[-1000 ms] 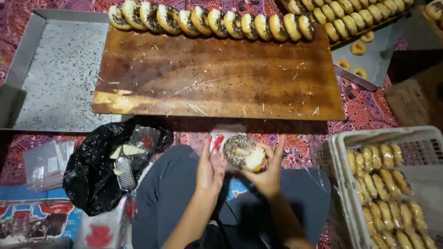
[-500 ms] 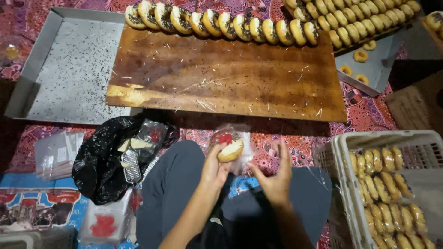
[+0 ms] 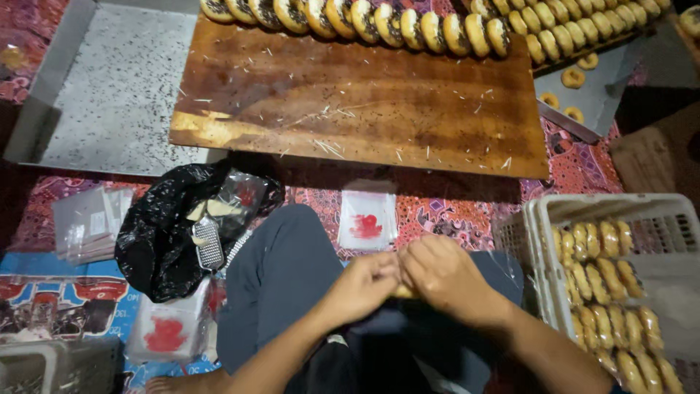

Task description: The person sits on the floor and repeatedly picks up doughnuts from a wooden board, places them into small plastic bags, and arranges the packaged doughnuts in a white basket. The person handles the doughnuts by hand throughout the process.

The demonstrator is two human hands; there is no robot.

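Centrally, left hand (image 3: 362, 284) and right hand (image 3: 443, 276) pinch a doughnut (image 3: 403, 292) between closed fingers, steadying it; crate (image 3: 543, 219) lower right.

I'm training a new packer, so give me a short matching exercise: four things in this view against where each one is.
Things:
1. wooden board
2. white crate
3. metal grater
4. metal tray

Places:
A. on the black bag
B. far left, beside the board
C. at the right, holding wrapped pastries
D. middle, a row of pastries along its far edge

Pairs: 1-D, 2-C, 3-A, 4-B
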